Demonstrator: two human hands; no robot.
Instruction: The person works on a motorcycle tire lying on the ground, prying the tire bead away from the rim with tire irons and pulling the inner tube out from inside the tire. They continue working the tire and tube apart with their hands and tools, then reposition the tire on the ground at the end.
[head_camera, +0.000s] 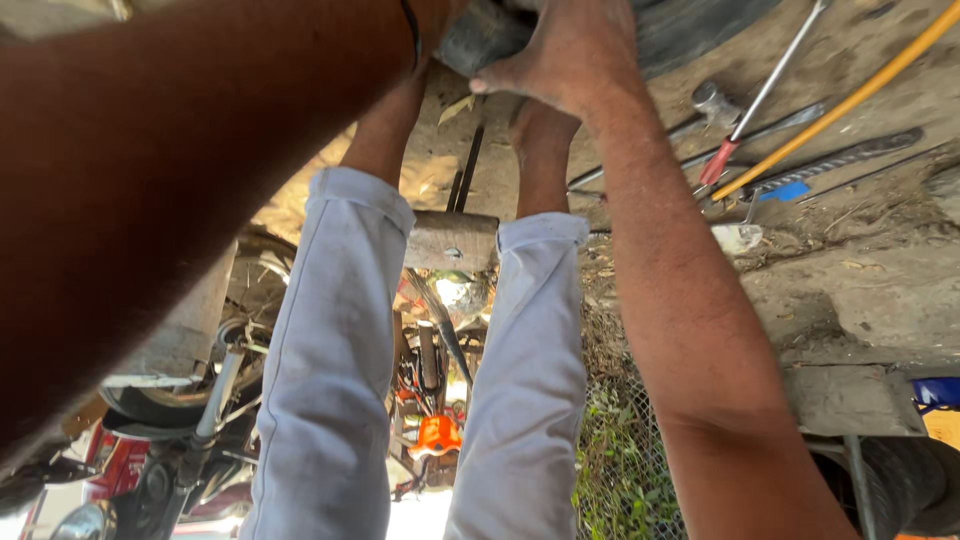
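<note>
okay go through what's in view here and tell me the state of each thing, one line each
Right hand: gripping the tyre's edge.
Left hand: hidden at the top; only the forearm shows.
Tyre: lying on the ground.
Hammer: lying loose on the ground.
Yellow hose: stretched across the ground.
Trouser legs: rolled up.

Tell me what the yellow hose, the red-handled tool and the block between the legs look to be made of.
Yellow hose: likely rubber or plastic, smooth and matte, lying in a long bend. Red-handled tool: bright metal shaft that glints, with a red grip, probably plastic. Block: seems wood, with a rough, worn grey-brown face.
</note>
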